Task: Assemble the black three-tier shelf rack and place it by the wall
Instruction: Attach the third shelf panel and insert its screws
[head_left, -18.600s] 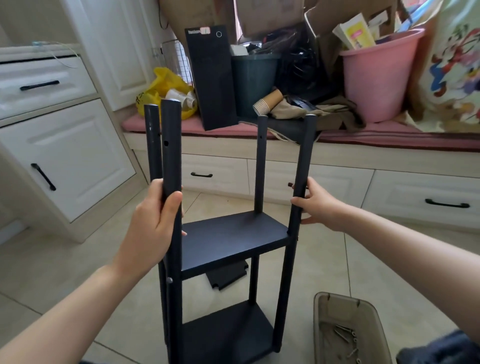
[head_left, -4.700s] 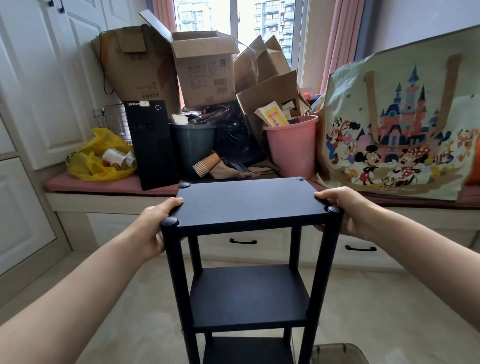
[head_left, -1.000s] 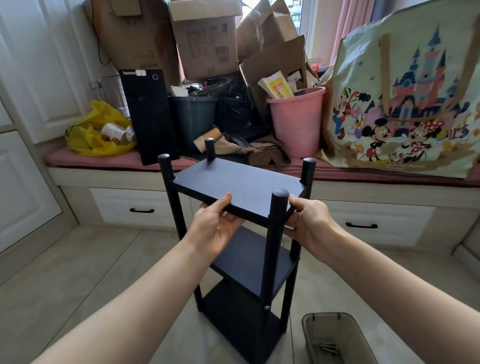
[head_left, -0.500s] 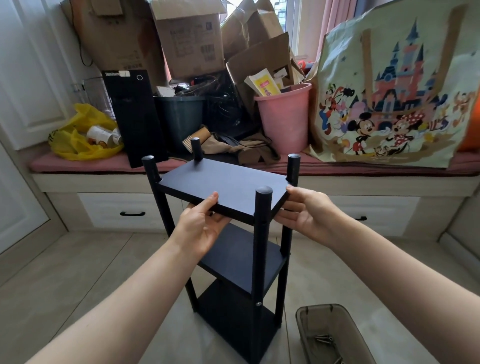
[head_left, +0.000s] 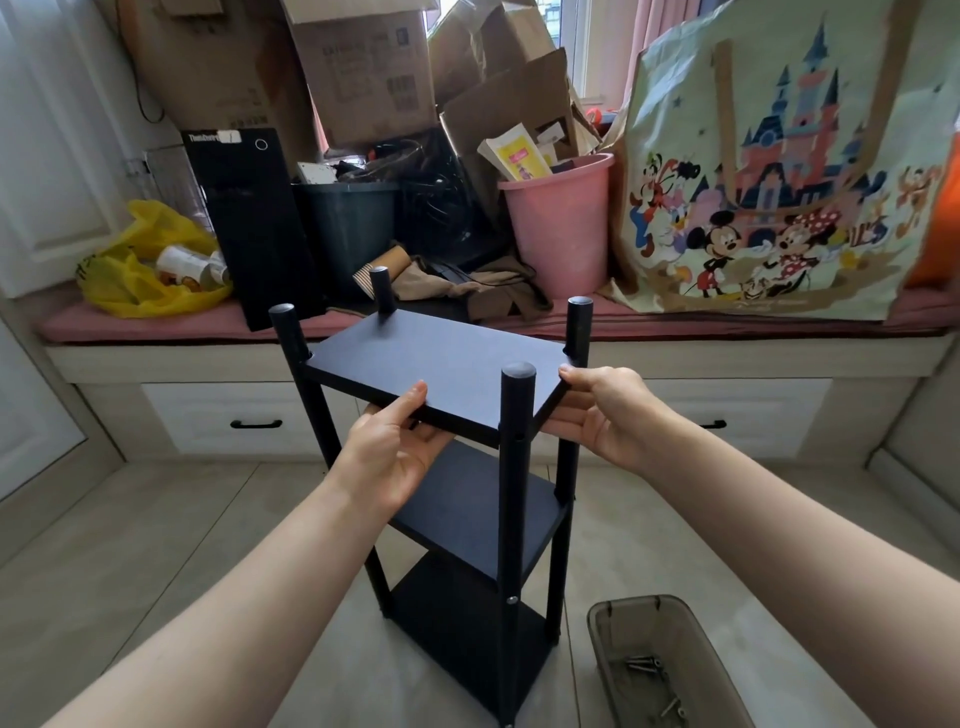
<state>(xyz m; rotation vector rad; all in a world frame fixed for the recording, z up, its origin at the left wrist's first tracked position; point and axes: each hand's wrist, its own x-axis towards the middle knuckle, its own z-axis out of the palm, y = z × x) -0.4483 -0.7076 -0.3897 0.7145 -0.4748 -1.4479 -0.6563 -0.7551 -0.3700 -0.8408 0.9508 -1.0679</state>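
On floor (head_left: 156, 545) before window seat (head_left: 779, 358): rack (head_left: 511, 545) upright, tiers fitted. Left hand (head_left: 395, 447) pinches top shelf (head_left: 436, 364) front edge; right hand (head_left: 608, 415) grips side edge. Step: placement. Next: level carry to wall.

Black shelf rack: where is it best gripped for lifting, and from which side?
Grip the edges of the top shelf from the near side, thumbs on top, fingers beneath, as the left hand and right hand do. The board is thin, and the upright rack would likely hang straight.
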